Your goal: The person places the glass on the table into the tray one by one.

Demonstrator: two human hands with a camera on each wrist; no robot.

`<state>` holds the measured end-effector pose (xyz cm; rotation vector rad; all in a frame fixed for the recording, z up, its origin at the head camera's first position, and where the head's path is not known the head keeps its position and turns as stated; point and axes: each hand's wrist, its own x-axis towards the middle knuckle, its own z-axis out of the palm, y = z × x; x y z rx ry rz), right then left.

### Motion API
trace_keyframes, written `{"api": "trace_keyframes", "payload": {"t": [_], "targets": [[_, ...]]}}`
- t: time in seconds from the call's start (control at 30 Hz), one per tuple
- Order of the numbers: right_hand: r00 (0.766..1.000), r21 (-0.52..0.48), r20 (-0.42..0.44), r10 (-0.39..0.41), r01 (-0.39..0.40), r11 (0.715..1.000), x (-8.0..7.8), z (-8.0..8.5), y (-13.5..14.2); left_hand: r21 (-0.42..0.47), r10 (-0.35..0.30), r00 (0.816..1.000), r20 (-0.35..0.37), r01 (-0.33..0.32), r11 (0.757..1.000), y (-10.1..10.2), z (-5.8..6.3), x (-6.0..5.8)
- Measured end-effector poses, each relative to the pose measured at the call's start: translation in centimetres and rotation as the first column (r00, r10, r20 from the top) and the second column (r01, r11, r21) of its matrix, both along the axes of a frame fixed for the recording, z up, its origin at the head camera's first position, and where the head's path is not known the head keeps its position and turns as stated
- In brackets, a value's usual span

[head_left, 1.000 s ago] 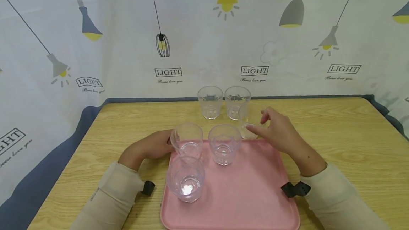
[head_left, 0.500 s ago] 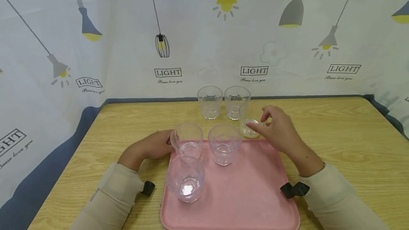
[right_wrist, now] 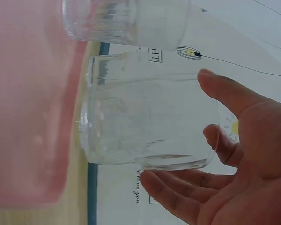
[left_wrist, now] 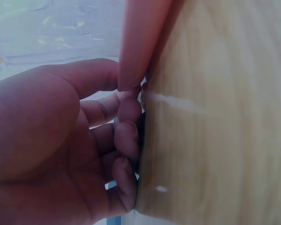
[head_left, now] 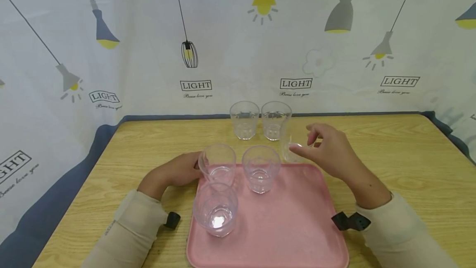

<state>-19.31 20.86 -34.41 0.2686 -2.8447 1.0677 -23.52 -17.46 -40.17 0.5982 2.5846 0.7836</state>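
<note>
With thumb and fingers my left hand (head_left: 178,171) grips the far left edge of a pink tray (head_left: 275,222). The left wrist view shows the thumb pressed against the tray's rim (left_wrist: 143,42) and the other fingers curled below. On the tray stand three clear cups: one at near left (head_left: 215,218), one behind it (head_left: 218,158), one to the right (head_left: 261,173). My right hand (head_left: 331,150) holds another clear cup (right_wrist: 140,117) just past the tray's far edge. Its thumb lies on one side near the rim, its fingers on the other.
Two more clear cups (head_left: 244,121) stand side by side near the back of the wooden table (head_left: 390,156). Behind them hangs a white cloth (head_left: 238,32) printed with lamps. Black wrist mounts (head_left: 351,221) show on both sleeves.
My right hand and the cup in it have shifted slightly, a little to the right. My left hand, the tray and the other cups have not moved.
</note>
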Motion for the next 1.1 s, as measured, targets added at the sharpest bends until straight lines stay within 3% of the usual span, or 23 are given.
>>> {"api": "trace_keyframes", "payload": {"t": [0.27,0.47,0.63,0.83,1.1], "targets": [[0.993,0.064,0.046,0.109,-0.112,0.992,1.1,1.4,0.4,-0.001,-0.002,1.0,0.003,0.002,1.0,-0.1,-0.1,0.1],[0.97,0.022,0.144,0.197,-0.202,0.979,2.8,3.5,0.5,-0.004,-0.002,1.0,-0.001,0.002,1.0,-0.2,-0.1,0.1],[0.953,0.033,0.147,0.266,-0.274,0.961,4.2,4.9,0.6,-0.005,0.0,1.0,0.003,0.0,1.0,-0.1,0.0,0.1],[0.924,-0.008,0.148,0.352,-0.355,0.935,5.7,5.3,-0.3,-0.006,-0.002,1.0,-0.005,0.002,1.0,0.0,0.0,0.0],[0.906,-0.052,0.204,0.372,-0.369,0.928,6.9,5.3,-1.9,-0.006,0.007,1.0,0.003,-0.007,1.0,0.0,-0.1,0.0]]}}
